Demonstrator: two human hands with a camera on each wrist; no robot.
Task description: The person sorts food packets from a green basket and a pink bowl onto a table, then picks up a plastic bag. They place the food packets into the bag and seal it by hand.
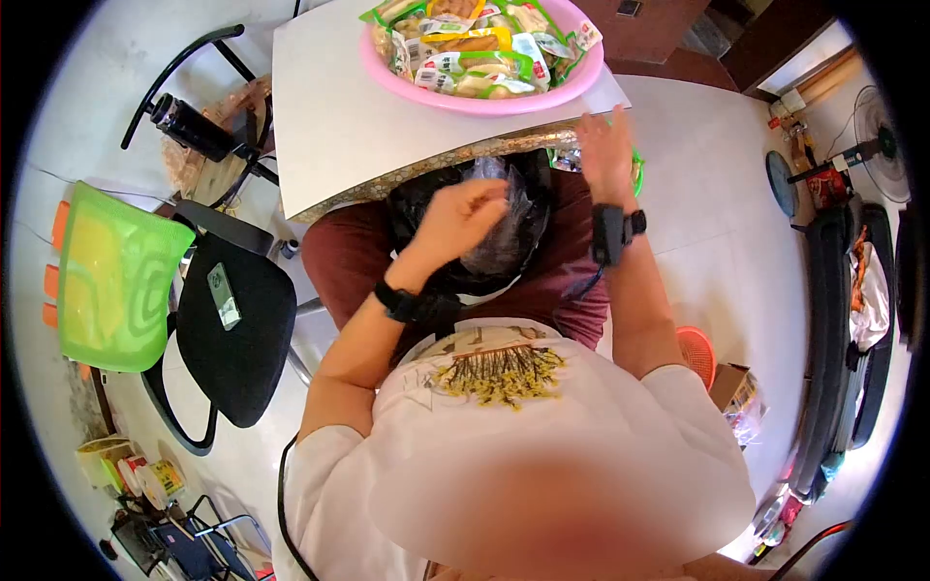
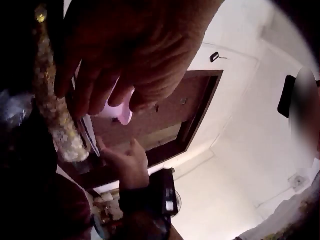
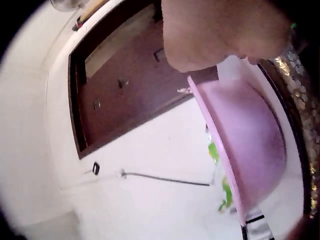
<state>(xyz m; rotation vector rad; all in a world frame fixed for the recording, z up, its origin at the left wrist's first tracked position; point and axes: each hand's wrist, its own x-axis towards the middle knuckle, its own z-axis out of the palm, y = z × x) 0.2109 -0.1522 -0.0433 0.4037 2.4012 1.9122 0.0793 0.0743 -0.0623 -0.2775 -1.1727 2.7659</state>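
My left hand (image 1: 465,218) hovers over a black plastic bag (image 1: 412,198) between the knees, its fingers loosely bent with nothing in them. At the table's front edge, my right hand (image 1: 608,155) is raised with fingers extended, holding nothing; it also shows in the left wrist view, below the left hand (image 2: 135,55). Partly hidden behind the right hand is a green-edged packet (image 1: 637,172). Beyond it on the white table (image 1: 329,116) stands a pink basin (image 1: 465,100) heaped with green- and yellow-edged food packets (image 1: 475,63). The right wrist view shows the basin from the side.
A patterned table edge (image 1: 426,160) runs just above the lap. To the left, a black chair seat (image 1: 242,339) carries a phone (image 1: 225,295), and a black bottle (image 1: 194,126) lies farther back. An orange-red basket (image 1: 696,353) and a cardboard box (image 1: 731,387) sit on the floor at right.
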